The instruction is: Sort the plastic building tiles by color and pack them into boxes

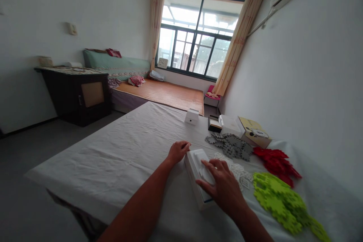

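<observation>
A flat white box (195, 166) lies on the white tablecloth (119, 159) in front of me. My left hand (177, 151) curls against the box's far left corner, fingers bent round its edge. On the lid rests my right hand (222, 185), fingers spread and pressing down. Just right of the box are white puzzle-like foam pieces (241, 174), partly hidden by my right hand.
Piles of foam pieces lie to the right: grey (232, 145), red (276, 162) and lime green (283, 204). Beyond them are a small white cube box (192, 116), a dark box (214, 124), a white container (231, 125) and a cardboard box (255, 132). A bed (164, 94) and dark cabinet (78, 92) stand further back.
</observation>
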Demonstrator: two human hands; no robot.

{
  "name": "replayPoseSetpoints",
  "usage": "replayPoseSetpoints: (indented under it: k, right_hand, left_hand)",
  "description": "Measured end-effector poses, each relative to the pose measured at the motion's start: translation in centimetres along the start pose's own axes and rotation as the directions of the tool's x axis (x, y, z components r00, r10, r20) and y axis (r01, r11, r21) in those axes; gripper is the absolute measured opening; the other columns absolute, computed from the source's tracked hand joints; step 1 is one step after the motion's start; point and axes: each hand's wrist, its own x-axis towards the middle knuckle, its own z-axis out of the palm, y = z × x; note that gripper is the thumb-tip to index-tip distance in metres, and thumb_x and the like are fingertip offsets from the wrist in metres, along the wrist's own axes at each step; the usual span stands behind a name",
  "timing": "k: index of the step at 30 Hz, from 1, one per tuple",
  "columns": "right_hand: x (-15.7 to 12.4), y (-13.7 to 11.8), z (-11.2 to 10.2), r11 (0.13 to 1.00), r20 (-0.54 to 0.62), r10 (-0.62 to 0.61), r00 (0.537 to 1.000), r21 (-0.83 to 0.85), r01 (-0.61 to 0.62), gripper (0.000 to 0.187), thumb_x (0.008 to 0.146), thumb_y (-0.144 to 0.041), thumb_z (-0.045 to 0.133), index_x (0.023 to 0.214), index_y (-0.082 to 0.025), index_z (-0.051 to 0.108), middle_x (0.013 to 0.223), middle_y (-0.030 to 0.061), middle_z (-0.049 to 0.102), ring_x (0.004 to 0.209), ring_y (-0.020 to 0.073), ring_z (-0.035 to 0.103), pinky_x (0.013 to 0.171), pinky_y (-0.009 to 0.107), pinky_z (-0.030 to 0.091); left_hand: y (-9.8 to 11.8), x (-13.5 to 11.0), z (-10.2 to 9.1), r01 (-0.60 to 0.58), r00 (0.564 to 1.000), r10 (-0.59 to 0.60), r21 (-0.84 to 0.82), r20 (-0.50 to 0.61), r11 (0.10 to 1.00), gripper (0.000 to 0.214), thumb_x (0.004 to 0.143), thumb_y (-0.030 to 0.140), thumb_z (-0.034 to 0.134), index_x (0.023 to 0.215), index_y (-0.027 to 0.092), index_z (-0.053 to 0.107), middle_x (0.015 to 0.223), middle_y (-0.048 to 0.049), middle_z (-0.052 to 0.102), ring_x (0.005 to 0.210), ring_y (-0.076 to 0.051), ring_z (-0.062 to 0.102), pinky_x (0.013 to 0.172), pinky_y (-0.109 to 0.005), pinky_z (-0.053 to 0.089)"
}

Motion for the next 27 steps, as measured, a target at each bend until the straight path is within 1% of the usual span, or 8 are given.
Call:
replayPoseSetpoints:
  k: [5, 7, 10, 13, 17, 20, 23, 27]
  right_hand:
    - [-3.5, 1.5, 1.3, 0.983, -0.125, 0.108, 0.986, 0.162, -0.087, 0.102, 0.068, -0.049, 0.066, 0.144, -0.026, 0.003, 0.145, 0.0119, 0.027, 0.131, 0.034, 0.028, 0.103, 0.053, 0.03]
    - [-5.2, 1.5, 2.9, 0.97, -0.1, 0.157, 0.983, 0.204, -0.134, 0.112, 0.064, -0.044, 0.07, 0.144, -0.025, -0.006, 0.147, 0.0126, 0.022, 0.132, 0.0346, 0.026, 0.103, 0.052, 0.031]
    - [-6.7, 1.1, 5.3, 0.954, -0.108, 0.234, 0.966, 0.218, -0.206, 0.118, 0.06, -0.035, 0.073, 0.144, -0.024, -0.008, 0.147, 0.0125, 0.022, 0.132, 0.0343, 0.027, 0.102, 0.05, 0.034]
    - [-6.8, 0.9, 6.4, 0.949, -0.163, 0.269, 0.949, 0.21, -0.233, 0.116, 0.059, -0.03, 0.073, 0.144, -0.024, -0.006, 0.146, 0.0123, 0.026, 0.132, 0.0342, 0.028, 0.1, 0.048, 0.036]
    - [-6.2, 1.7, 5.2, 0.955, -0.213, 0.217, 0.953, 0.247, -0.163, 0.11, 0.061, -0.038, 0.073, 0.144, -0.023, 0.003, 0.144, 0.0126, 0.029, 0.132, 0.034, 0.028, 0.102, 0.05, 0.033]
    - [-5.6, 2.9, 3.3, 0.934, -0.242, 0.224, 0.944, 0.329, -0.138, 0.079, 0.076, -0.044, 0.06, 0.141, -0.022, 0.02, 0.141, 0.0112, 0.036, 0.13, 0.0295, 0.031, 0.105, 0.047, 0.03]
    - [-5.2, 3.8, 2.1, 0.905, -0.195, 0.257, 0.947, 0.392, -0.165, 0.049, 0.089, -0.038, 0.041, 0.135, -0.023, 0.034, 0.135, 0.009, 0.044, 0.127, 0.0234, 0.037, 0.106, 0.042, 0.031]
    - [-5.3, 3.7, 2.8, 0.927, -0.07, 0.135, 0.988, 0.362, -0.101, 0.055, 0.086, -0.04, 0.046, 0.137, -0.022, 0.033, 0.135, 0.0093, 0.044, 0.127, 0.0236, 0.038, 0.104, 0.039, 0.035]
  left_hand:
    - [0.2, 0.1, -0.3, 0.056, 0.998, -0.055, -0.072, 0.02, 0.996, 0.037, 0.081, 0.043, 0.044, 0.083, 0.017, 0.069, 0.068, -0.0015, 0.069, 0.061, -0.014, 0.061, 0.059, -0.022, 0.045]
    - [0.2, 0.2, -0.3, 0.076, 0.997, -0.074, -0.087, 0.025, 0.993, 0.037, 0.08, 0.044, 0.044, 0.084, 0.017, 0.069, 0.068, -0.0014, 0.068, 0.06, -0.014, 0.061, 0.057, -0.022, 0.046]
    - [0.1, 0.3, -0.3, 0.074, 0.997, -0.072, -0.081, 0.024, 0.994, 0.036, 0.08, 0.044, 0.046, 0.085, 0.017, 0.069, 0.069, -0.0018, 0.069, 0.063, -0.015, 0.062, 0.056, -0.021, 0.046]
    - [0.0, 0.2, -0.3, 0.059, 0.998, -0.055, -0.091, 0.039, 0.994, 0.037, 0.079, 0.045, 0.048, 0.088, 0.016, 0.07, 0.072, -0.003, 0.069, 0.068, -0.016, 0.063, 0.059, -0.023, 0.048]
    - [0.0, 0.0, -0.2, 0.015, 0.998, -0.004, -0.185, 0.058, 0.983, 0.043, 0.08, 0.05, 0.049, 0.094, 0.015, 0.069, 0.081, -0.0053, 0.071, 0.077, -0.019, 0.064, 0.067, -0.026, 0.05]
    - [0.5, -0.2, 0.0, -0.004, 0.997, 0.022, -0.24, 0.072, 0.971, 0.046, 0.08, 0.053, 0.048, 0.092, 0.014, 0.07, 0.085, -0.0062, 0.071, 0.084, -0.02, 0.063, 0.076, -0.029, 0.05]
    - [1.6, -0.3, -0.1, -0.037, 0.985, 0.076, -0.241, 0.158, 0.97, 0.045, 0.082, 0.052, 0.048, 0.094, 0.015, 0.071, 0.095, -0.0067, 0.07, 0.095, -0.022, 0.061, 0.087, -0.032, 0.046]
    - [3.1, -0.6, -0.6, -0.057, 0.95, 0.121, -0.223, 0.288, 0.973, 0.046, 0.085, 0.05, 0.044, 0.108, 0.017, 0.067, 0.11, -0.007, 0.066, 0.107, -0.023, 0.055, 0.097, -0.035, 0.039]
